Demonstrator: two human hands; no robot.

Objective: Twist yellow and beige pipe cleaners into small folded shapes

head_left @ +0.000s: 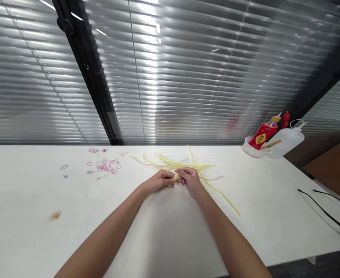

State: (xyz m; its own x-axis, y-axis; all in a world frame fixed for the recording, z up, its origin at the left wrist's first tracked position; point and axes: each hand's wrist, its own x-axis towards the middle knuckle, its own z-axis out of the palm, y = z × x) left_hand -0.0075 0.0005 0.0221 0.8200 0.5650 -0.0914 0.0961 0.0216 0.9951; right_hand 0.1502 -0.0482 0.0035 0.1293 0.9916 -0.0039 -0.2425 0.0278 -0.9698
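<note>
Near the middle of the white table, my left hand and my right hand meet, thumbs and fingers pinched on a small folded piece of yellow strip between them. Just behind my hands lies a loose pile of long yellow strips, with a few pale pinkish ones among them. One long yellow strip runs out to the right, past my right wrist. To the left, small coloured loops in pink, purple and teal lie scattered on the table.
At the back right, a round white dish holds a tilted red bottle, beside a white squeeze bottle. Black-framed glasses rest at the right edge of the table. Behind are window blinds; a brown cardboard box stands beyond the right edge.
</note>
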